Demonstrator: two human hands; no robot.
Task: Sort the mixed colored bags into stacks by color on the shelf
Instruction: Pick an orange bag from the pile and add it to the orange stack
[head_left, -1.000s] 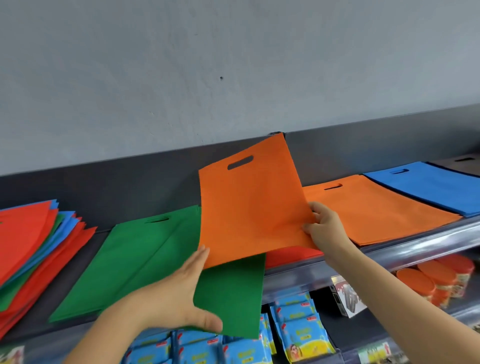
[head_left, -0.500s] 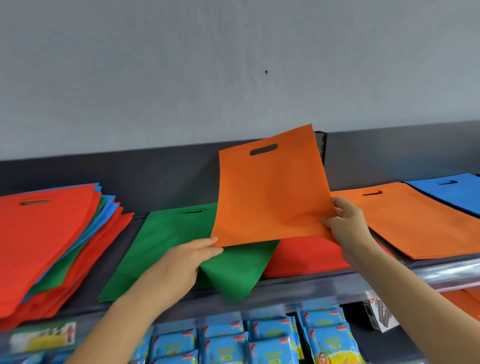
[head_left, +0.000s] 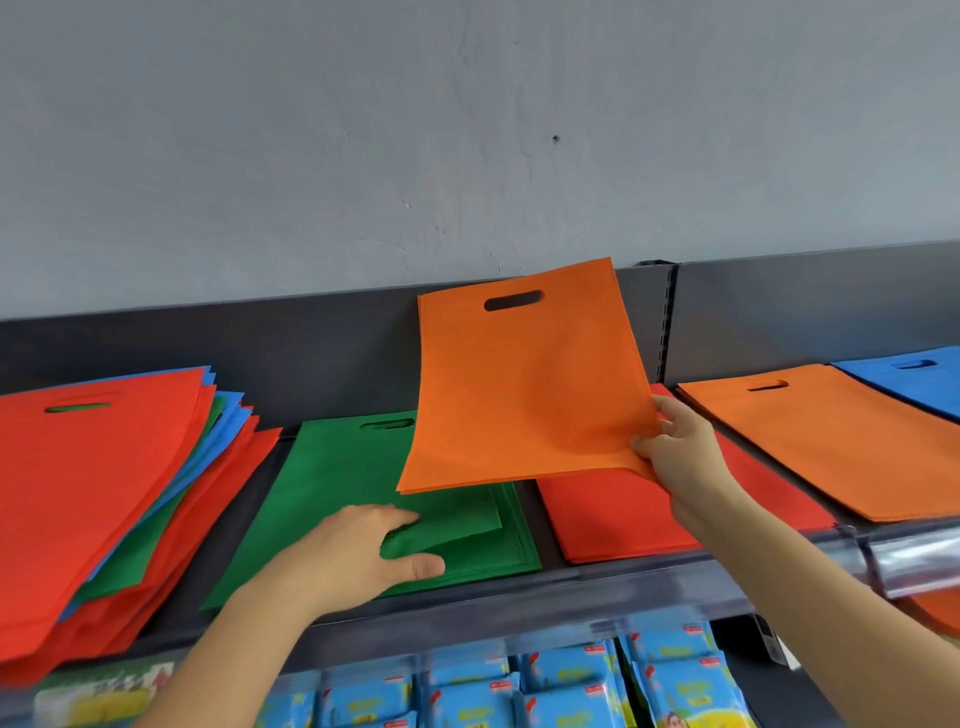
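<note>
- Above the middle of the shelf (head_left: 519, 608), the orange bag (head_left: 524, 384) hangs clear of every stack. It is tilted up with its handle slot towards the back panel (head_left: 311, 343).
- Only my right hand (head_left: 675, 447) carries it, thumb on top and fingers beneath, pinching the lower right corner.
- A second ago my left hand (head_left: 363, 551) steadied the bag's lower left corner. It has since let go and dropped onto the green stack (head_left: 332, 483), where it lies flat near the front edge with fingers straight and thumb spread.
- The green bag that overhung the shelf's front edge a second ago now lies within it, its top sheet a touch askew.
- My reading: green is being squared up, and the orange bag is free to travel right to the orange stack (head_left: 831, 441).
- The bag is one flat, uncreased sheet, thin fabric by the look of it, and it dips slightly at its unsupported left corner.
- Around it lie the red stack (head_left: 623, 514), under my right wrist, the blue stack (head_left: 914, 379) at the shelf's right end, and the mixed pile (head_left: 93, 493) of red, blue and green at the left end, yet to be sorted.
- Blue packets (head_left: 571, 686) hang below the shelf.
</note>
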